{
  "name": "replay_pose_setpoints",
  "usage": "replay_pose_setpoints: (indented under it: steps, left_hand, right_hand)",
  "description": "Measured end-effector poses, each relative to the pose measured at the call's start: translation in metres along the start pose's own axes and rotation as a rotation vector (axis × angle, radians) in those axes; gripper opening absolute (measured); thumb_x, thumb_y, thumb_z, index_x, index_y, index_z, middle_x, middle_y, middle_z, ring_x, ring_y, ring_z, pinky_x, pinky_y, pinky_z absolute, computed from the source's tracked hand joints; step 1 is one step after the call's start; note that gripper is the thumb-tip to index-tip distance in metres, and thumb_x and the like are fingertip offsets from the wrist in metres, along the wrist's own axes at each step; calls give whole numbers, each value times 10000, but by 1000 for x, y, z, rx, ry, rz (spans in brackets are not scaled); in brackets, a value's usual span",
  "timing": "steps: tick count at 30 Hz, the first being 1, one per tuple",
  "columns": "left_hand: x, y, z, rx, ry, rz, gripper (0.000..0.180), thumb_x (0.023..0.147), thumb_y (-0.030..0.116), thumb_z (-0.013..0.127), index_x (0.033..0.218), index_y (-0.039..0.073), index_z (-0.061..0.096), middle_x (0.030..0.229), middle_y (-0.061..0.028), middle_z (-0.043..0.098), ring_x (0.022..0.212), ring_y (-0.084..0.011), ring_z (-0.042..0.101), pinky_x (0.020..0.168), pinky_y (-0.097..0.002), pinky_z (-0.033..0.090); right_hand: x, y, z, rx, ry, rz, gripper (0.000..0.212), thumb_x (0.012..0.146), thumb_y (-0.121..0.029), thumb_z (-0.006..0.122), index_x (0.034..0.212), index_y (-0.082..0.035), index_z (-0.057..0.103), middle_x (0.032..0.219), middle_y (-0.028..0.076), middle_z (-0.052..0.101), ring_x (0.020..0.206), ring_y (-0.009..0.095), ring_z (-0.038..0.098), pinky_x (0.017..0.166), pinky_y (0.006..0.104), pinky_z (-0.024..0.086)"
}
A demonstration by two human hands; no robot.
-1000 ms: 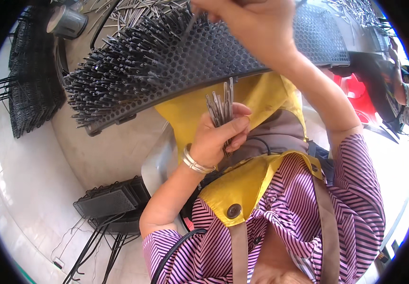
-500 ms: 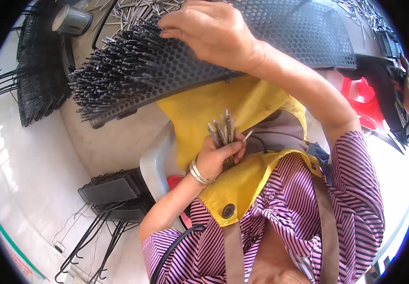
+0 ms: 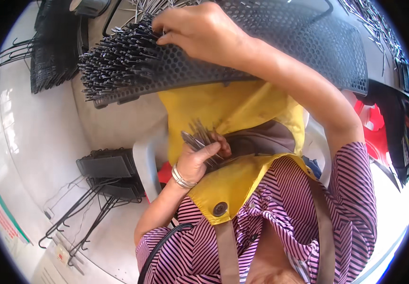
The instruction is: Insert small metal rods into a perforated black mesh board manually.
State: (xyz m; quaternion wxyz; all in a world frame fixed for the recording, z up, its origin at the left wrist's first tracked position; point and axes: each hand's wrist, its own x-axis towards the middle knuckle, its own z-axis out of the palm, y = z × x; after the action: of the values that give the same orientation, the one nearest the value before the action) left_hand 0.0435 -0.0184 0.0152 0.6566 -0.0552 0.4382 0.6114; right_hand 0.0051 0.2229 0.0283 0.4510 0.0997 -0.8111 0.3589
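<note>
My left hand (image 3: 196, 160) is closed around a bundle of thin grey metal rods (image 3: 196, 141), held low in front of the yellow apron (image 3: 204, 106). The rods fan up and to the left, their tips blurred. Above, my right hand (image 3: 204, 34) pinches at the edge of a dense cluster of dark upright rods (image 3: 114, 64). A sliver of a thin metal rod (image 3: 163, 32) shows between its thumb and fingers; the lower end is hidden. The cluster stands in the holes of a black perforated tray (image 3: 185, 66), filling its left part.
Loose metal rods (image 3: 150, 5) lie behind the tray, with more rods (image 3: 372, 21) at far right. Black hooked racks (image 3: 55, 52) hang at left. Other black racks (image 3: 105, 165) with long hooks stand lower left. A grey cup (image 3: 91, 6) and a red chair (image 3: 375, 132) are at the sides.
My left hand has shifted left, and its bundle leans further left. My right hand remains at the cluster's edge, slightly nearer the tray's front. The whole view has shifted a little.
</note>
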Motion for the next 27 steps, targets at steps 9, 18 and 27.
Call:
replay_pose_setpoints:
  steps: [9, 18, 27]
  left_hand:
    - [-7, 4, 16, -110, 94, -32, 238, 842, 180, 546, 1044, 62, 500, 705, -58, 467, 523, -131, 407, 451, -238, 319]
    - [1, 18, 31, 24, 60, -43, 244, 848, 198, 537, 1030, 43, 490, 711, -58, 476, 497, -116, 390, 417, -219, 294]
    - [9, 16, 38, -21, 31, 37, 209, 830, 181, 540, 971, 31, 506, 709, -54, 509, 521, -128, 437, 399, -226, 305]
  right_hand:
    - [15, -11, 6, -4, 21, 197, 81, 633, 19, 552, 688, 2, 495, 533, 181, 493, 537, 369, 522, 468, 433, 406]
    - [28, -18, -5, -231, -9, 138, 10, 597, -6, 510, 605, 0, 511, 566, 210, 519, 606, 392, 541, 540, 463, 429]
    - [41, 0, 7, -246, -197, 262, 72, 590, -42, 524, 603, 23, 550, 646, 234, 545, 695, 391, 555, 611, 447, 435]
